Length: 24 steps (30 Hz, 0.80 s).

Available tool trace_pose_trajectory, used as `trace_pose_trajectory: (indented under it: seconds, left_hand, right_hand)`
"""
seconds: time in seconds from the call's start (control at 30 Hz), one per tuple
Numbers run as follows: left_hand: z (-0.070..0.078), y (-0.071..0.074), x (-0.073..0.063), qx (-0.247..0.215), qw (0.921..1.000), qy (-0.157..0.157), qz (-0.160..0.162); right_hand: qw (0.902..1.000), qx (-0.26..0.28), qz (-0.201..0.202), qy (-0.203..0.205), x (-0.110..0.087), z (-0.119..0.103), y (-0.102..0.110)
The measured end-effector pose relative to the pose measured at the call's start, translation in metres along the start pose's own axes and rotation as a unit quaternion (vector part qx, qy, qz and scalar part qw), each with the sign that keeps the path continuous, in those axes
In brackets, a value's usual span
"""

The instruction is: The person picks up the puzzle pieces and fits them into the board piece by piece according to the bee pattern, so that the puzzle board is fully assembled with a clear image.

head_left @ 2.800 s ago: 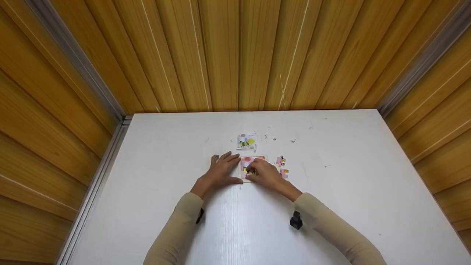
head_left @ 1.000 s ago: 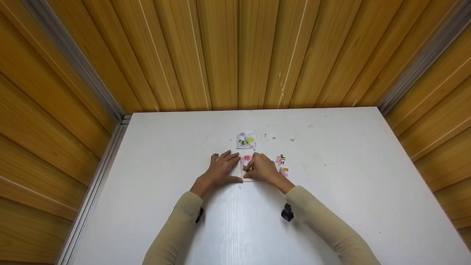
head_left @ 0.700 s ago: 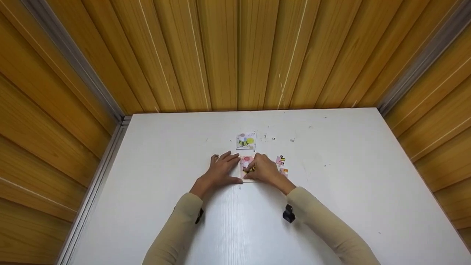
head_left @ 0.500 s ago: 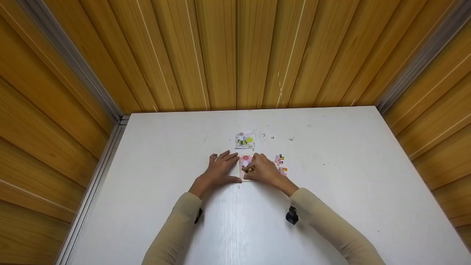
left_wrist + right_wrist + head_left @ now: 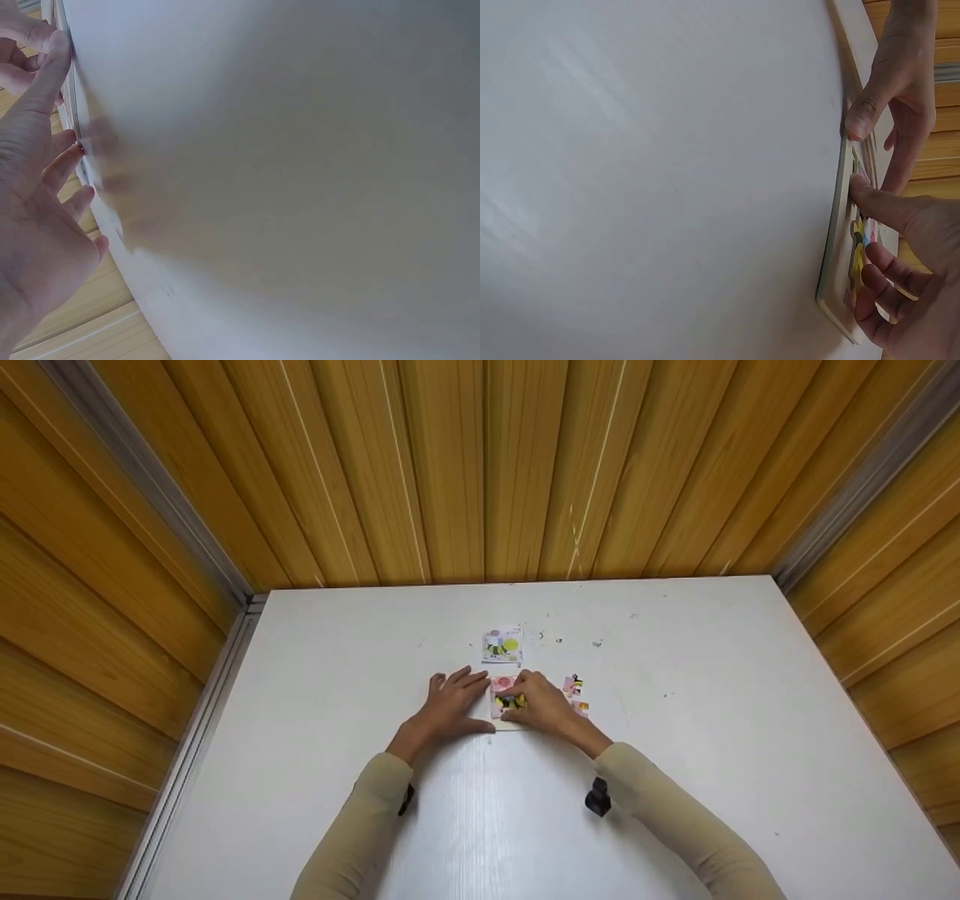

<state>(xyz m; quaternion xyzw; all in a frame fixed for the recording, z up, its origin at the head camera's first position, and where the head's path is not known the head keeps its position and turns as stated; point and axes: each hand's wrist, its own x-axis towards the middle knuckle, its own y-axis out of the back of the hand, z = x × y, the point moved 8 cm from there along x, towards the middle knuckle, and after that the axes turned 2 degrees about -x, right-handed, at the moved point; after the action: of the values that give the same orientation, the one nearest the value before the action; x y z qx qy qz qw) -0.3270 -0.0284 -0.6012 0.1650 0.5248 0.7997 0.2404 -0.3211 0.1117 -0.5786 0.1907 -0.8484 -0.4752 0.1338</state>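
A small wooden puzzle board (image 5: 513,727) lies on the table between the two hands. Inside its frame are pink jigsaw pieces (image 5: 503,683) with part of a black-and-yellow bee. My left hand (image 5: 450,709) rests spread at the board's left side, its thumb (image 5: 861,124) touching the near-left corner. Over the right part of the board, my right hand (image 5: 547,705) has thumb and curled fingers around a yellow-and-black jigsaw piece (image 5: 857,262), pinching it inside the frame. That hand hides the board's right side, and how many pieces it grips cannot be told.
Loose jigsaw pieces (image 5: 574,685) lie just right of the board. Behind it is a square picture card (image 5: 502,646) showing a bee. Small dark marks (image 5: 559,640) dot the white table (image 5: 675,765). Wood-panelled walls (image 5: 517,472) stand at the back and sides.
My right hand first shifted slightly left across the board, then its thumb and fingers spread a little, uncovering more of the bee. The left hand stays in place.
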Motion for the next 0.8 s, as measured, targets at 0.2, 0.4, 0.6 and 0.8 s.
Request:
trace_pose_trajectory:
  seconds: [0.2, 0.4, 0.6, 0.8]
  left_hand:
    - [0.0014, 0.0007, -0.0003, 0.003, 0.9999, -0.011, 0.010]
    - [0.0010, 0.0000, -0.0007, -0.001, 0.9999, -0.009, 0.009]
    - [0.0017, 0.0008, -0.0006, 0.020, 0.9994, -0.022, 0.018]
    - [0.0017, 0.0020, -0.0015, 0.008, 0.9994, -0.025, 0.020]
  right_hand:
    - [0.9998, -0.013, -0.002, 0.018, -0.0013, -0.0036, 0.0013]
    - [0.9996, -0.018, -0.012, 0.019, -0.0029, -0.0049, 0.0000]
    - [0.9994, -0.013, 0.008, 0.033, -0.0009, -0.0088, 0.0001]
    - [0.9995, -0.007, 0.028, 0.013, 0.0000, -0.0084, -0.0029]
